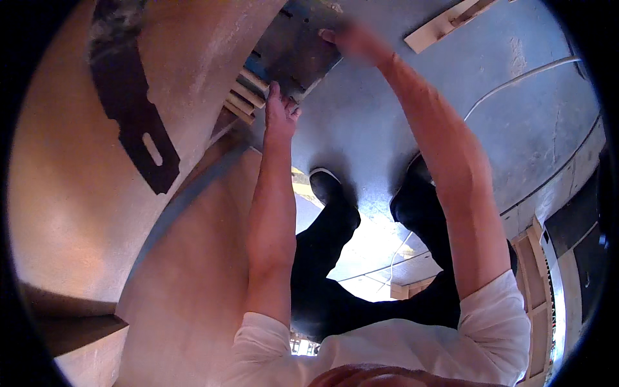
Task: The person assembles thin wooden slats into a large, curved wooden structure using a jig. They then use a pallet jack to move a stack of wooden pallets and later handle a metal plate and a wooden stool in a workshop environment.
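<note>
My left hand [280, 116] is beside the near corner of a dark, flat-topped object [293, 48] low by the floor. Its thumb points away from me and the other fingers are loosely bent and apart. I see nothing held in it, though contact with the corner cannot be made out. Several short wooden strips [244, 100] lie stacked just left of that hand. Farther off, my right hand [354, 42] reaches over the right edge of the dark object. It is blurred, with one fingertip showing, and whether it holds anything cannot be seen.
A large brown wooden surface [213, 258] fills the left side. A dark slotted metal plate [132, 97] lies against it. On the grey-blue floor [361, 116] are a pale wooden piece [445, 26] and a white cable [516, 79]. A wooden frame [536, 284] stands at the right.
</note>
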The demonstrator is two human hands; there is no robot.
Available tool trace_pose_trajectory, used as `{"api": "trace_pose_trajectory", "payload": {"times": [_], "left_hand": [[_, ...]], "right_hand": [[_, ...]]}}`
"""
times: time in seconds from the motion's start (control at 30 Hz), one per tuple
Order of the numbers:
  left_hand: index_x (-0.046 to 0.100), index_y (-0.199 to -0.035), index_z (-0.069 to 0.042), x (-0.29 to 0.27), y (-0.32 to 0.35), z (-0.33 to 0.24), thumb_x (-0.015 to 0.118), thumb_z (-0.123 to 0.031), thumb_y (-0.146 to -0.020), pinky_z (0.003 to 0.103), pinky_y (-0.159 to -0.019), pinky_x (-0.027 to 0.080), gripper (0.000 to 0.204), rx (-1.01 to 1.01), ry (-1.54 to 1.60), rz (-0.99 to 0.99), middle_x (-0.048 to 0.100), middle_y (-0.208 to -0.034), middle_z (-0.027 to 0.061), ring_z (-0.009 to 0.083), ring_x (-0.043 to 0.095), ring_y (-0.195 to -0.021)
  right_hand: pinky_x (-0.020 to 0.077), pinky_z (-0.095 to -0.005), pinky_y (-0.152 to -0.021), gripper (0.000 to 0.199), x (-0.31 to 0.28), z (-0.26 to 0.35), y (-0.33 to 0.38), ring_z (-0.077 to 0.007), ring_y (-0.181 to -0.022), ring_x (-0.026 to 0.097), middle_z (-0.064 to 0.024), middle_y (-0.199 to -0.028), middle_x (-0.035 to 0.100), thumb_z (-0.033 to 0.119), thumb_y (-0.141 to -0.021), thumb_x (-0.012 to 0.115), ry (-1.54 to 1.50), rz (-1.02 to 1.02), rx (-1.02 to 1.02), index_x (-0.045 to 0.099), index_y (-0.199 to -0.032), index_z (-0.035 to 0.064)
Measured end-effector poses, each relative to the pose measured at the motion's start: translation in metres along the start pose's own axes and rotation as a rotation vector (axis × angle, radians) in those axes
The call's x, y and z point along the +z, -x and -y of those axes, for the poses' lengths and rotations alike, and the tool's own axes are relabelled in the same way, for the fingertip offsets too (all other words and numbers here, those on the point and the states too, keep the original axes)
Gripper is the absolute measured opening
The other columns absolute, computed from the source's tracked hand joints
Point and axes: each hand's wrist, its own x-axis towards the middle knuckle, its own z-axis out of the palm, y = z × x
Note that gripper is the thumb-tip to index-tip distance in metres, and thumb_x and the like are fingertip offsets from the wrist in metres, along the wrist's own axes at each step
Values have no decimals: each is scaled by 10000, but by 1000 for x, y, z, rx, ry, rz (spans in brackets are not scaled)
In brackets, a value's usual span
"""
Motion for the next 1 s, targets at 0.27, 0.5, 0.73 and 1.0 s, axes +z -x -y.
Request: {"api": "trace_pose_trajectory", "payload": {"times": [0.27, 0.5, 0.73, 1.0], "left_hand": [[297, -1410, -2, -17, 65, 12, 456, -465, -972, 410, -966, 501, 657, 143, -63, 164, 371, -1398, 154, 337, 474, -1199], [288, -1403, 24, -41, 235, 77, 507, -507, -934, 461, -990, 463, 741, -63, -149, 265, 396, -1390, 151, 325, 494, -1171], [370, -1378, -32, -74, 455, 119, 520, -504, -931, 418, -851, 531, 667, -438, -311, 226, 514, -1305, 117, 257, 572, -1104], [378, -1412, -46, -29, 398, 153, 434, -563, -934, 483, -976, 433, 706, -556, -137, 277, 486, -1372, 134, 322, 488, -1226]], "right_hand": [[450, -349, -669, 475, -11, 14, 45, -166, -666, 547, -97, -711, 614, 467, -885, 612, -106, 214, 215, 664, -859, -4], [419, -309, -550, 447, -86, 58, 221, -131, -628, 509, -31, -684, 554, 422, -897, 589, -279, 309, 297, 642, -831, -16], [465, -371, -620, 406, -172, 121, 410, -194, -682, 579, -104, -797, 615, 372, -854, 646, -670, 409, 806, 660, -866, -33], [477, -431, -543, 522, -137, 72, 431, -272, -601, 601, -148, -693, 595, 432, -863, 615, -454, 370, 1075, 641, -755, -78]]}}
